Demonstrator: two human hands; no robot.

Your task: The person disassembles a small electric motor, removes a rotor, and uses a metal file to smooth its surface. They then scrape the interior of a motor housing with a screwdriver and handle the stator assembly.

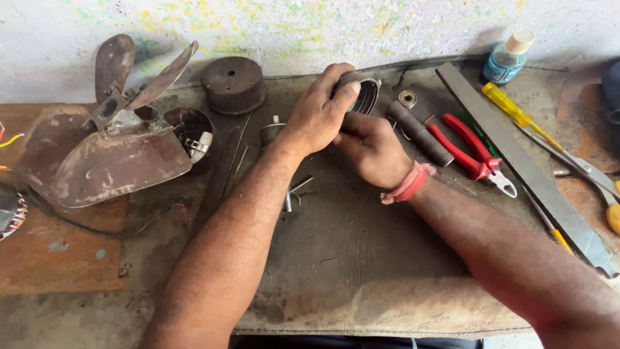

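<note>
worn dark mat [361,258] covers the bench. left hand [318,113] wraps its fingers over a round metal housing [365,94], lifted above the mat; right hand [371,150] curls closed just beneath those fingers. it looks rigid, weighty, greasy: best gripped around the rim. red pliers [475,154] lie beyond the knuckles.

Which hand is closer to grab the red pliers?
Probably the right hand. The red-handled pliers lie just beyond its wrist, while the left hand grips the round grey metal housing and would have to cross over.
</note>
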